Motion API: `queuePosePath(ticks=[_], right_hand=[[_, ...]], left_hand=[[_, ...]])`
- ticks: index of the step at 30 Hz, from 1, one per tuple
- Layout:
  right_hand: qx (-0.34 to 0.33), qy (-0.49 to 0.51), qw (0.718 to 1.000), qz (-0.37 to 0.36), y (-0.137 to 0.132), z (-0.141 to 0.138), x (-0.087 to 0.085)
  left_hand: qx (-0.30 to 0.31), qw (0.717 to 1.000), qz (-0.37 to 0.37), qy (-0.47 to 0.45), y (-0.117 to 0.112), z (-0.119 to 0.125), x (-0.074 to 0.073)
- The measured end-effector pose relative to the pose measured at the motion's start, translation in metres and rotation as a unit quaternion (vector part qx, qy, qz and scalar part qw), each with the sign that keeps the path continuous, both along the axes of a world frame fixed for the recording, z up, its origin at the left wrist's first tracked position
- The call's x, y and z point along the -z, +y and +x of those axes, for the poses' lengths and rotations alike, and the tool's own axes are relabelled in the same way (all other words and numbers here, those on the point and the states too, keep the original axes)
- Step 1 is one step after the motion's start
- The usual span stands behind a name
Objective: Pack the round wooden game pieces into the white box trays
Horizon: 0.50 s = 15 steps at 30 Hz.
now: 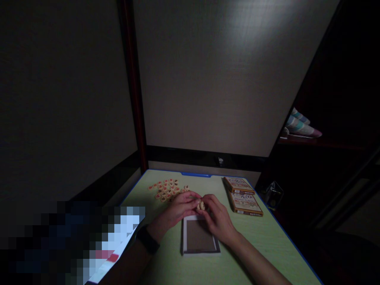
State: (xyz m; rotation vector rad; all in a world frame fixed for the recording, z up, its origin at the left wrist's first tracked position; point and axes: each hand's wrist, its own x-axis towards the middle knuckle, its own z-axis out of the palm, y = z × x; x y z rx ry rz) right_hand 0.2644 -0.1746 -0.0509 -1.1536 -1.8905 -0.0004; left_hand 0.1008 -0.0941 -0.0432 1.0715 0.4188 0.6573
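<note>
So the left hand (181, 206) and right hand (218, 218) have fingers pinched around a couple of round pieces (201, 206), by the box (200, 236)'s far edge, loose discs (165, 189) lying farther up the bench (261, 245).

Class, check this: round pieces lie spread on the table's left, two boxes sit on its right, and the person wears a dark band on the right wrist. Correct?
One detail is wrong: the head view shows the dark band on the left wrist, not the right. The round pieces and the two boxes lie as stated.
</note>
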Motion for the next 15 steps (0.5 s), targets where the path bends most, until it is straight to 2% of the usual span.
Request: queuePosePath(ticks=[3,5,6,7,9,10,11,12,15], right_hand=[[0.002,-0.001,1.000,-0.006,0.000,0.001,-0.001],[0.013,-0.020,1.000,-0.007,-0.001,0.002,-0.004],[0.018,-0.041,0.999,-0.016,-0.002,0.001,-0.006],[0.023,-0.069,0.997,-0.032,-0.003,0.000,-0.008],[0.026,-0.131,0.988,-0.083,-0.006,-0.004,-0.011],[0.024,-0.161,0.980,-0.113,-0.007,-0.007,-0.012],[0.022,-0.186,0.972,-0.139,-0.008,-0.010,-0.011],[0.019,-0.207,0.965,-0.162,-0.009,-0.014,-0.010],[0.019,-0.247,0.947,-0.203,-0.008,-0.022,-0.005]], left_hand=[[-0.013,0.999,0.043,0.015,0.004,0.001,-0.003],[-0.058,0.989,0.117,0.074,0.010,0.000,-0.004],[-0.096,0.972,0.172,0.125,0.014,-0.001,-0.005],[-0.136,0.944,0.234,0.187,0.019,-0.003,-0.005],[-0.175,0.867,0.344,0.314,0.025,-0.010,-0.006],[-0.165,0.834,0.379,0.365,0.027,-0.014,-0.005],[-0.139,0.813,0.397,0.403,0.028,-0.018,-0.004],[-0.108,0.803,0.401,0.427,0.028,-0.021,-0.003],[-0.019,0.817,0.356,0.453,0.027,-0.027,0.002]])
